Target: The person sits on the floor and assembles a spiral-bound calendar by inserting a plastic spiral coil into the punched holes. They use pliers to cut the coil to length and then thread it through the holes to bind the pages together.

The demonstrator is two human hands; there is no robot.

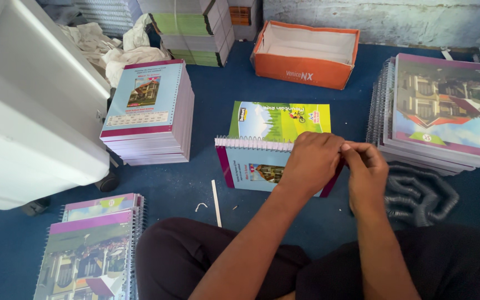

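Observation:
A spiral-bound notebook [251, 166] with a light blue back cover lies on the blue floor in front of my knees, its white wire spine [251, 144] along the far edge. My left hand [311, 161] rests on the notebook's right part, fingers curled at the spine's right end. Touching it fingertip to fingertip, my right hand [368, 166] pinches at that same end of the wire. A green and yellow cover sheet [279, 119] sticks out from under the notebook on the far side.
A stack of unbound books [145, 111] stands to the left beside a white machine [34, 105]. Bound notebook stacks sit at right [445, 105] and lower left [93, 250]. An open orange box [306, 53] lies ahead. Grey wire coils [418, 191] lie by my right knee.

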